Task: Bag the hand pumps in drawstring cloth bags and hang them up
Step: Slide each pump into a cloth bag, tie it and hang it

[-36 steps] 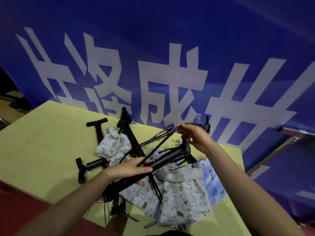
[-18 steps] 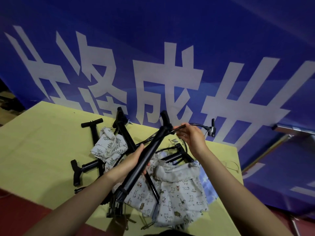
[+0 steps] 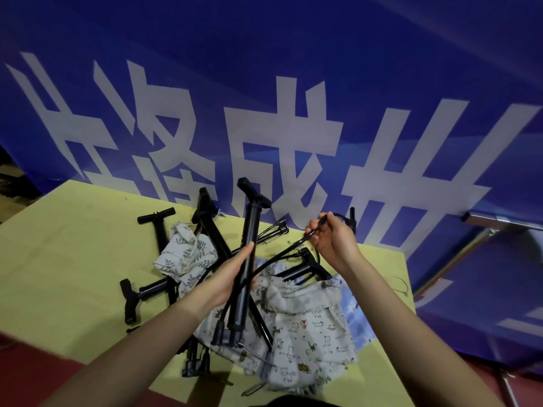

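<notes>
My left hand (image 3: 232, 271) grips the barrel of a black hand pump (image 3: 249, 239), held nearly upright above the table with its T-handle at the top. Fingers of my right hand (image 3: 329, 239) pinch this pump's thin black hose (image 3: 282, 255), which curves down toward the pump's foot. Under the raised pump lies a white drawstring cloth bag with small animal prints (image 3: 302, 327). A leaf-print bag (image 3: 185, 254) sits crumpled to the left among other black pumps (image 3: 152, 289) lying crossed on the yellow table (image 3: 58, 259).
A blue banner with large white characters (image 3: 293, 113) stands right behind the table. A light blue cloth (image 3: 357, 315) peeks out beside the animal-print bag. A metal frame (image 3: 499, 227) is at the right, and red floor (image 3: 35, 374) shows at the lower left.
My left hand has swung the pump from lying low across the pile to nearly upright. My right hand has moved right and up, pulling the hose away from the barrel.
</notes>
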Action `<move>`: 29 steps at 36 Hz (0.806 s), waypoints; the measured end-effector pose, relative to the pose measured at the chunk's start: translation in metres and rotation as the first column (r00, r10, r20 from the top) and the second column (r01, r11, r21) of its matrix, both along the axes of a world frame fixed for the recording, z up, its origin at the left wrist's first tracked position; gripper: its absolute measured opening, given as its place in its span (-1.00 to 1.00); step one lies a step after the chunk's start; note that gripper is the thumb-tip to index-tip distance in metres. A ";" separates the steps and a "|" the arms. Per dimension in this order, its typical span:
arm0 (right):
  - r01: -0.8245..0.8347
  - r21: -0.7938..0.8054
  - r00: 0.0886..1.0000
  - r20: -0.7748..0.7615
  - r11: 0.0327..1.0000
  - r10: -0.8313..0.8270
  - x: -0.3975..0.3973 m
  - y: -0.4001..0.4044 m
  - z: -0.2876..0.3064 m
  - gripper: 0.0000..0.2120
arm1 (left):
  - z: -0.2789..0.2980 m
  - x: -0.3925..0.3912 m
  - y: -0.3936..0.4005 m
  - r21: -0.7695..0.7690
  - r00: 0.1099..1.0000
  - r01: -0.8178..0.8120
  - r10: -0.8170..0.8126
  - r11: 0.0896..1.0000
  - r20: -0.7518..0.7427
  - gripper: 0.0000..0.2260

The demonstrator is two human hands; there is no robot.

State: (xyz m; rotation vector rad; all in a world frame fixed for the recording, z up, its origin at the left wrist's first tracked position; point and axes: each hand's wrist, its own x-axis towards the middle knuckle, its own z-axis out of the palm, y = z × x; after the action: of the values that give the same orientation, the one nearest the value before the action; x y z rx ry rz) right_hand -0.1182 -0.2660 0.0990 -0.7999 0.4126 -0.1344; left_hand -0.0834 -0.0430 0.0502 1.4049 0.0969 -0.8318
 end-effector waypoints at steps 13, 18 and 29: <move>0.020 -0.149 0.999 0.043 0.989 -0.014 -0.005 -0.012 -0.001 -0.79 | 0.016 0.005 0.010 0.103 0.937 0.141 -0.166 0.985 0.308 -0.74; -0.026 -0.364 0.997 0.057 0.931 0.050 -0.010 -0.010 0.006 -0.88 | 0.025 0.003 0.005 0.273 0.888 0.242 -0.325 0.931 0.324 -0.73; 0.058 -0.815 0.997 0.074 0.576 0.004 -0.025 -0.017 0.012 -0.96 | 0.027 -0.020 -0.025 0.378 0.779 0.331 -0.477 0.865 0.407 -0.83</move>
State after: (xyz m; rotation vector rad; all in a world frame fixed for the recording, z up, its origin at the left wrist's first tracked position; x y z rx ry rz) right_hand -0.1428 -0.2826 0.1114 -1.7227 0.2809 -0.4043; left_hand -0.1033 -0.0681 0.0771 1.9189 -0.5237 -0.8055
